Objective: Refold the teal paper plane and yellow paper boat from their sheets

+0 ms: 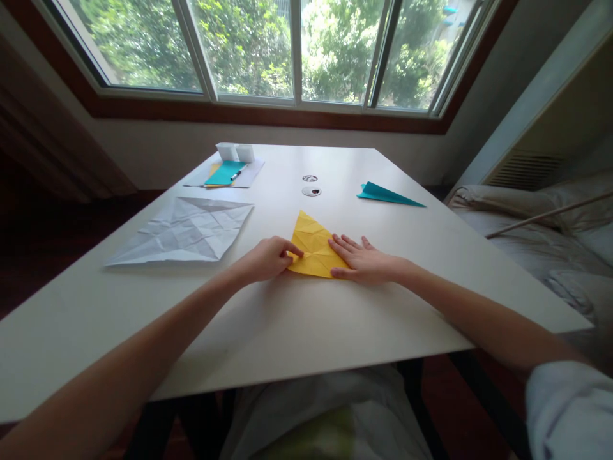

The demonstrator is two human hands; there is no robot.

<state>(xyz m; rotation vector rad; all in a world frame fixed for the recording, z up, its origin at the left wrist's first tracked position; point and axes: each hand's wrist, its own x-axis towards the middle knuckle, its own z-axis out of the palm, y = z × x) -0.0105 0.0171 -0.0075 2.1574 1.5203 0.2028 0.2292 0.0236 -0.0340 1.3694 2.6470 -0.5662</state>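
Pinching the left corner of the yellow creased triangular paper (pixel 313 249), left hand (pixel 265 259); pressing flat and open on its right edge, right hand (pixel 364 259). Centre of white tabletop (pixel 287 319). Left: crumpled white sheet (pixel 184 233). Upper right: teal folded paper plane (pixel 387 193).

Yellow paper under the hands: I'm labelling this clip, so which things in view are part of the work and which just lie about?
In use:
yellow paper, folded to a triangle
left hand, pinching its left edge
right hand, flat on its right corner

Lying about:
creased white sheet
teal folded paper
teal sheet with pen
two white boxes
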